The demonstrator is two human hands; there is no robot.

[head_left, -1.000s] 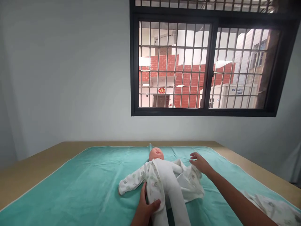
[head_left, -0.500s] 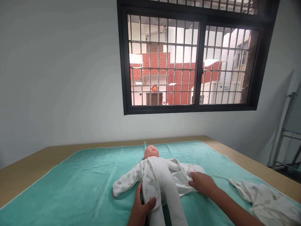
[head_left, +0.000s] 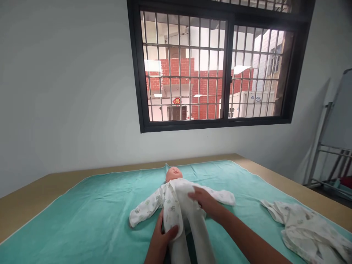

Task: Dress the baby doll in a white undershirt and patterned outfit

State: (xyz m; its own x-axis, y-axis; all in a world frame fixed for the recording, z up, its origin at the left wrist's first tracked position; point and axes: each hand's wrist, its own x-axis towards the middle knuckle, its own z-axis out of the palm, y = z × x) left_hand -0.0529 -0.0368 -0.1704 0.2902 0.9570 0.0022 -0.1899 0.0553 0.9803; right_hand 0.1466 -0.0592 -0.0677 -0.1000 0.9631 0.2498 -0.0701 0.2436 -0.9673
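Head view: one baby doll (head_left: 176,183) lies face-up mid-way on one teal blanket (head_left: 82,216) covering the table (head_left: 24,200), head toward the window (head_left: 211,66). Doll wears one printed onesie (head_left: 170,207), both sleeves out sideways. Two hands: left hand (head_left: 161,240) pinches the onesie's left front edge, thumb on top. Right hand (head_left: 205,203) lies flat on the doll's belly, fingers together, pressing fabric. One spare garment (head_left: 305,225) crumpled well to the right.

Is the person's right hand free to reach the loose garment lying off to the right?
Probably yes: the right hand rests on the doll, and only bare green blanket separates it from the loose garment.
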